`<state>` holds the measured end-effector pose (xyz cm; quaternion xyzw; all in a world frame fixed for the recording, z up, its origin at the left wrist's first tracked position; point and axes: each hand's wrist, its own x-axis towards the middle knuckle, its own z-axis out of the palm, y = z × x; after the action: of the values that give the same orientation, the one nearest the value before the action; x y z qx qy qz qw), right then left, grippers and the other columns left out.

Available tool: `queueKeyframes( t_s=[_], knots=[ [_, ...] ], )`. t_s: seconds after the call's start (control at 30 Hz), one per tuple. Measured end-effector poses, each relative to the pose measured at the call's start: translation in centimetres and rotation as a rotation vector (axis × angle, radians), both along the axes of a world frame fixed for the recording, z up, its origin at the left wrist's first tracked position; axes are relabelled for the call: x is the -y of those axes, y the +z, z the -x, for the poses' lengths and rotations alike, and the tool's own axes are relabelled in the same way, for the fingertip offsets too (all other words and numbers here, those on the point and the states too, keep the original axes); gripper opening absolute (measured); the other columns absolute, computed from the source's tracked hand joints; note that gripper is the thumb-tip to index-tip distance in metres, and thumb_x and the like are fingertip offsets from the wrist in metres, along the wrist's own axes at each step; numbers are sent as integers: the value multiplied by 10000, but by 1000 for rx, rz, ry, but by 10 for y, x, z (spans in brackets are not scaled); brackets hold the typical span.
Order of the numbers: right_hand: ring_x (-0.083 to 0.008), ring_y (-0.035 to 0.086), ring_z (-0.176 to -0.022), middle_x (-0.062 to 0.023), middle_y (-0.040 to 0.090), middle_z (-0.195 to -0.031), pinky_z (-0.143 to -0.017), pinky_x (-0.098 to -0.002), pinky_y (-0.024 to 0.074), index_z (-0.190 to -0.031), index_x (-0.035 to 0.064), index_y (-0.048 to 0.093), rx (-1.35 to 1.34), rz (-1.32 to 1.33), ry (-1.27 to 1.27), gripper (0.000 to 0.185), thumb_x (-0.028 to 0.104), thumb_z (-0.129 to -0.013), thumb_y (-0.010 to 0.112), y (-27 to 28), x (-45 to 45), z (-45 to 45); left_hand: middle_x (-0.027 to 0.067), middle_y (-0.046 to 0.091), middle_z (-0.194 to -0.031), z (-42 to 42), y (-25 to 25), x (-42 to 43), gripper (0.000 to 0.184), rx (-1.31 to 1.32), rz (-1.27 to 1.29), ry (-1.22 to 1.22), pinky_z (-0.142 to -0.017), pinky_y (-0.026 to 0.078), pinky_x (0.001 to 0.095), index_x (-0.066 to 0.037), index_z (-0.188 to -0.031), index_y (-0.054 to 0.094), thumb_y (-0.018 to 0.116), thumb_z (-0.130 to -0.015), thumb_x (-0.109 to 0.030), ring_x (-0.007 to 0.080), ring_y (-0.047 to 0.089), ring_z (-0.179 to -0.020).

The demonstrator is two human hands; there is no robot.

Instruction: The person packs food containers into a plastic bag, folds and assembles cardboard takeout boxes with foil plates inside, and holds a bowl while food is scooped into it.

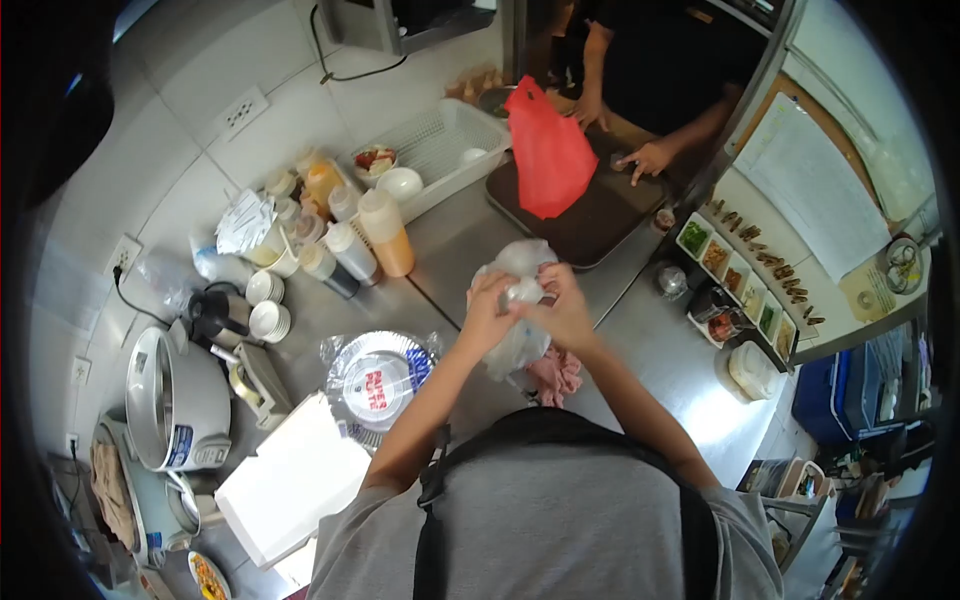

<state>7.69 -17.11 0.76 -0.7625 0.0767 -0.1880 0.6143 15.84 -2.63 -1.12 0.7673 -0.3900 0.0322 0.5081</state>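
In front of my chest, over the steel counter, is a translucent plastic bag. My left hand is closed on it from the left. From the right, my right hand pinches the gathered plastic, its fingers close to the left ones. What the bag contains is not distinguishable. A crumpled pink cloth lies just below the bag, beside my right wrist. Beyond my hands, a red plastic bag stands on a dark brown tray.
Sauce bottles and a white basket line the back left. Packaged paper plates, a white foam box and a rice cooker sit left. Condiment containers stand right. Another person's hands are across the tray.
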Motion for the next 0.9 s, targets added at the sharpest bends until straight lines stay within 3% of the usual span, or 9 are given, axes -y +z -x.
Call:
queueKeyframes(
  t_s=[0.1,0.3,0.33,0.43,0.5,0.6,0.7,0.8,0.9],
  knots=[
    [-158,615,-930,-70,584,-1140,-776,-281,517,-1087,47,581,61,47,51,478,176,-690,813,32,-16,13,79,609,-1048,0,-13,5,334,-193,68,-181,-903,398,371,-39,-991,638,703,-665,-73,277,547,-1040],
    [-141,622,-728,-36,628,-813,-654,-286,521,-846,48,592,-43,82,-106,200,192,-802,724,8,-4,14,77,599,-894,0,7,-1,220,-642,321,-255,-816,453,332,-15,-825,634,704,-616,-33,245,607,-864],
    [-144,618,-713,-32,614,-775,-638,-287,518,-833,48,585,-82,-115,-106,188,196,-827,701,3,-1,15,80,600,-883,1,11,-2,200,-700,406,-254,-798,459,324,-11,-803,630,704,-619,-35,242,609,-862],
    [-164,613,-673,-33,595,-706,-612,-304,514,-828,43,584,-223,-707,54,184,207,-892,639,-2,7,15,104,608,-880,-6,31,-1,155,-9,111,-47,-749,468,303,-3,-786,623,686,-645,-20,248,614,-822],
    [-194,616,-654,-52,612,-723,-623,-336,520,-873,36,609,-341,-1099,327,183,212,-921,607,-3,24,21,111,612,-874,-20,58,0,140,-85,162,25,-742,471,302,-1,-786,620,675,-659,-17,260,613,-802],
    [-234,633,-795,-110,651,-891,-750,-368,512,-1023,18,615,-502,-564,193,266,254,-898,617,53,12,40,116,604,-849,-35,104,-6,128,-59,141,-79,-722,472,310,5,-780,604,666,-669,-13,278,607,-767],
    [-323,605,-978,-201,607,-1127,-896,-443,472,-1218,-30,532,90,452,-130,458,281,-891,615,67,0,42,117,588,-826,-31,161,0,140,38,77,-281,-703,466,322,12,-777,584,666,-665,-7,287,599,-749],
    [-385,550,-1048,-255,531,-1241,-947,-456,436,-1339,-4,442,225,876,-237,567,173,-838,639,81,-6,31,109,561,-799,-25,193,11,141,131,129,-396,-683,445,318,16,-771,555,648,-666,6,271,575,-727],
    [-376,492,-1218,-265,448,-1381,-1035,-440,376,-1459,79,333,-292,493,440,619,250,-909,562,33,-50,41,92,586,-795,-35,199,24,113,160,190,-270,-689,451,304,12,-771,552,618,-680,16,219,582,-720]
  ],
)
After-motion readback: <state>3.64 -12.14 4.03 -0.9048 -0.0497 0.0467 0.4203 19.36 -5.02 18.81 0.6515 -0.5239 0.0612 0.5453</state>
